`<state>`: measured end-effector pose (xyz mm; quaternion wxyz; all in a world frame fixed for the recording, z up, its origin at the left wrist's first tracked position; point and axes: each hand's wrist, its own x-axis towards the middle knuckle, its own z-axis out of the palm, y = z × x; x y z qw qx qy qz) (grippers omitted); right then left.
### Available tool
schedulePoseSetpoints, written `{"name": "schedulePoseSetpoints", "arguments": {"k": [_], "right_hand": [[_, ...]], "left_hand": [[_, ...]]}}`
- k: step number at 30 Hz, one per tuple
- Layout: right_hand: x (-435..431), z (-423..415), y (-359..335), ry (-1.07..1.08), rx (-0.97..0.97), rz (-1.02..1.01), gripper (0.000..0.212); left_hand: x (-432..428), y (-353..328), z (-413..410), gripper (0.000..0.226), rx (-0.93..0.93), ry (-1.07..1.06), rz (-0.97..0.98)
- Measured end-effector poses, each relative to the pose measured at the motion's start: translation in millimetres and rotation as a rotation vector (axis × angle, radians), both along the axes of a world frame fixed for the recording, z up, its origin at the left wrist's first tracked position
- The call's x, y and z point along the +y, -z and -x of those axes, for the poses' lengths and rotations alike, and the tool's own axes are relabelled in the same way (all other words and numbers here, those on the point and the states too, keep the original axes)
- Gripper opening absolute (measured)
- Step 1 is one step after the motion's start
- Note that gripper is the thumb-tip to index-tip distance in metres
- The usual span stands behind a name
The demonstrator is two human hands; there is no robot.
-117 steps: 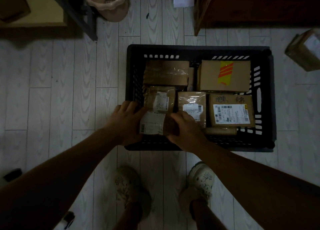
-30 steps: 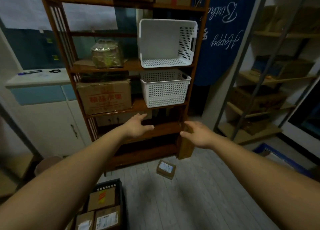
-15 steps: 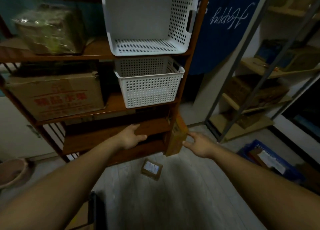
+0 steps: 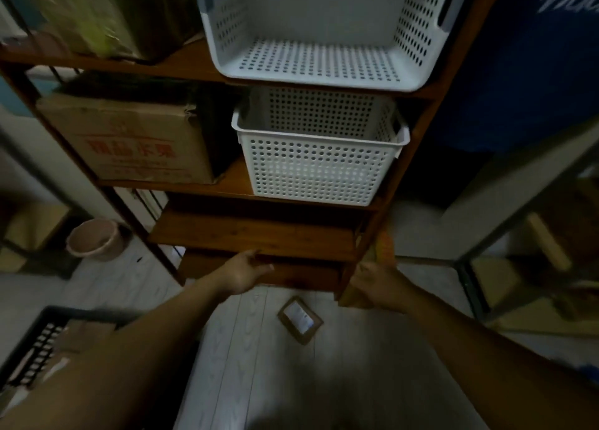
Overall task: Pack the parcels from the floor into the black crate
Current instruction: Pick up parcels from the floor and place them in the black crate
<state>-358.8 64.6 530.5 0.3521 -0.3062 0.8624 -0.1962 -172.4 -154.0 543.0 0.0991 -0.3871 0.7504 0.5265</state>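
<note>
A small flat parcel with a white label lies on the pale floor between my hands. A taller brown parcel stands on end against the right post of the wooden shelf. My right hand is on it, fingers curled round its side, though the view is blurred. My left hand hovers with relaxed fingers in front of the lowest shelf board and holds nothing. The black crate sits at the bottom left with parcels inside, partly hidden by my left forearm.
The wooden shelf carries two white perforated baskets and a cardboard box with red print. A pink bucket stands on the floor to the left. A metal rack stands on the right.
I have stepped closer to the shelf and bent lower. My right hand has reached the upright parcel and taken hold of it. The crate has come back into view at bottom left.
</note>
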Motion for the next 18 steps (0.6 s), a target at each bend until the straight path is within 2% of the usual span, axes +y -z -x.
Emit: {"name": "schedulePoseSetpoints", "arguments": {"k": [2,7,12,18], "right_hand": [[1,19,31,0.027,-0.015,-0.035,0.052],[-5,42,137,0.032,-0.069,-0.091,0.032],[-22,48,276,0.089,-0.074,-0.119,0.056],[-46,51,464,0.049,-0.09,-0.148,0.062]], "left_hand": [[9,31,8,0.062,-0.045,-0.025,0.037],[18,135,25,0.074,-0.2,-0.061,0.066],[12,270,38,0.07,-0.247,-0.114,0.025],[6,459,48,0.07,-0.24,-0.224,-0.079]]}}
